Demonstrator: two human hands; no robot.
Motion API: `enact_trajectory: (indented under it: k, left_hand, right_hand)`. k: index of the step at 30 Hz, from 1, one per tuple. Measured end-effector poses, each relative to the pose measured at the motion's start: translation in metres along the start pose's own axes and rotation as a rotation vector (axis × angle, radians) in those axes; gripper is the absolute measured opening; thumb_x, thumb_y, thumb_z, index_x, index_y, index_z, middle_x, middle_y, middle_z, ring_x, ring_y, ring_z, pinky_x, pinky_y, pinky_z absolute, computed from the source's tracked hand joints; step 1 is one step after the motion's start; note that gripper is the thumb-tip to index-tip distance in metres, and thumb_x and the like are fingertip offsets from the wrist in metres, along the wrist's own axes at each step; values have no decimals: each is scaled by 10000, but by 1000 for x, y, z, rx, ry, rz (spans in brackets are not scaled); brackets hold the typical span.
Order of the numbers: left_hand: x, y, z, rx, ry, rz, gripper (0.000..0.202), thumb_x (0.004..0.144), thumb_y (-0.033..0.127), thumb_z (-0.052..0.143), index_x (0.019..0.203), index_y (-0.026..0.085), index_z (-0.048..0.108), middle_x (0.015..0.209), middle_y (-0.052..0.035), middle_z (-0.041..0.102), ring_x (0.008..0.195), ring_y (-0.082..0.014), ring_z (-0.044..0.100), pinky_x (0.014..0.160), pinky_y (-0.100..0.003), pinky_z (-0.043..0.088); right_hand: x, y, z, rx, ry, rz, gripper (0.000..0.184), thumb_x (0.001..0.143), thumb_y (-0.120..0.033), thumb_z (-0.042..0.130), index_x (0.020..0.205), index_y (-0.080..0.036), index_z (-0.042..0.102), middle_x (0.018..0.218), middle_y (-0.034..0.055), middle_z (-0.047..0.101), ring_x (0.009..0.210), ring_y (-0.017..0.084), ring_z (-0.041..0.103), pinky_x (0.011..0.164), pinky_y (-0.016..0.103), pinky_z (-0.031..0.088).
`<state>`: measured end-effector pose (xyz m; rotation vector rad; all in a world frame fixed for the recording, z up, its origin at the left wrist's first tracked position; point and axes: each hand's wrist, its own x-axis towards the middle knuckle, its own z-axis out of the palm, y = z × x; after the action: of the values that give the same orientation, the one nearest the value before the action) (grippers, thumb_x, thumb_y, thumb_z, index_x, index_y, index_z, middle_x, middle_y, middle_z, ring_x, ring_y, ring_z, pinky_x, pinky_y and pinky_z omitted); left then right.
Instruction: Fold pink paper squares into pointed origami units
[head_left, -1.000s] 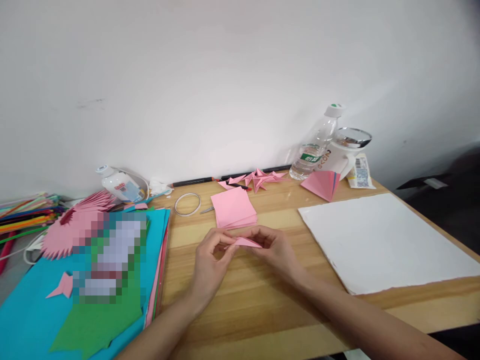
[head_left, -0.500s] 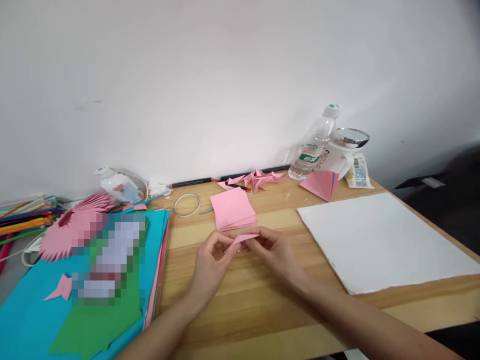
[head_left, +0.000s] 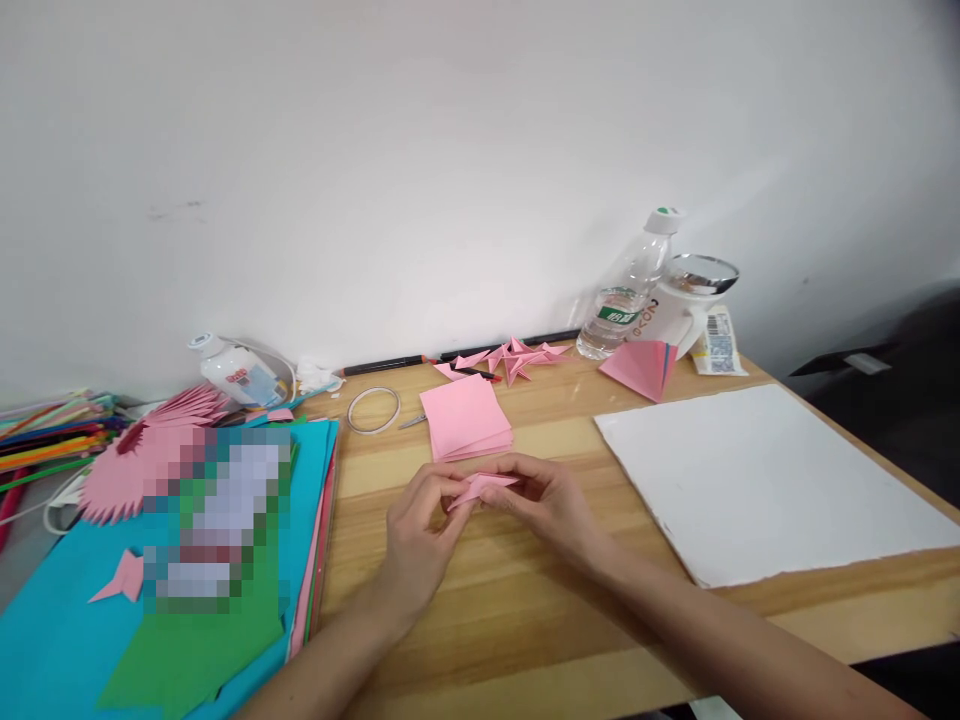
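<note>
A small folded pink paper piece (head_left: 484, 485) is pinched between my two hands, just above the wooden table. My left hand (head_left: 424, 525) grips its left end between thumb and fingers. On its right side my right hand (head_left: 551, 505) holds it, the thumb pressed on the near face. Directly beyond my fingertips lies a stack of square pink paper sheets (head_left: 466, 415). Scissor tips (head_left: 412, 422) poke out from the left of that stack. Several folded pink pointed pieces (head_left: 517, 360) rest behind it by the wall.
A roll of thin tape (head_left: 373, 389) lies left of the stack. A white board (head_left: 772, 490) covers the right side. At the back right stand a water bottle (head_left: 619, 300) and a white mug (head_left: 694, 310). Blue paper (head_left: 67, 620) and green paper (head_left: 202, 650) lie at left.
The pink piece has turned and shows a wider, more opened shape with a point towards the lower left. My left fingers have shifted slightly along it.
</note>
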<state>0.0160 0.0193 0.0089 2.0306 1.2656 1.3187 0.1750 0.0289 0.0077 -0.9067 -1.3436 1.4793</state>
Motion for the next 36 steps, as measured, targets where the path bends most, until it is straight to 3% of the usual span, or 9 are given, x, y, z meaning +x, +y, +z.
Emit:
enact_trajectory:
  k: [6,17,21,24,30,33,36]
  left_hand:
    - [4,1,-2,-42,-42,20,39,759,178,629,797,187,635,821,-40,664,778,-156,626,716,-272,488]
    - [6,3,-3,-150,-19,-183,50,726,238,654,740,195,675,743,-30,679,685,-157,609,643,-262,490]
    - [10,3,-3,-328,-83,-447,158,721,314,659,778,167,668,647,-15,657,539,-120,566,527,-227,474]
    - [12,2,-3,-465,-160,-566,229,725,358,655,802,143,663,547,-5,620,482,-113,545,495,-228,470]
    - [11,-3,0,-689,-260,-601,265,695,357,685,809,120,653,637,-54,665,536,-134,578,522,-253,486]
    - [11,-1,-1,-689,-277,-610,274,649,271,728,876,137,652,738,-64,697,598,-141,604,591,-268,505]
    - [11,2,-1,-603,-209,-591,207,663,275,707,819,146,665,748,-62,693,644,-160,622,611,-279,514]
  right_hand:
    - [1,-2,-3,-40,52,-29,199,750,-329,648,885,-187,675,875,47,700,802,183,634,729,299,495]
    - [1,1,-5,-265,74,-134,143,772,-320,617,810,-189,658,749,35,676,691,161,602,637,277,485]
    - [2,1,-5,-101,12,-119,289,732,-304,669,1002,-214,617,937,56,674,790,177,632,723,312,514]
    - [3,4,-5,8,-11,-63,296,726,-324,675,988,-202,612,901,56,673,770,172,637,737,319,518]
    - [7,5,-9,6,82,19,260,713,-369,672,870,-168,625,666,16,647,619,138,612,629,278,502]
    - [9,4,-9,99,80,51,284,690,-356,693,882,-171,595,662,6,649,599,123,606,621,262,494]
    - [11,5,-8,250,103,143,377,633,-366,737,905,-183,551,703,5,659,617,132,619,623,271,505]
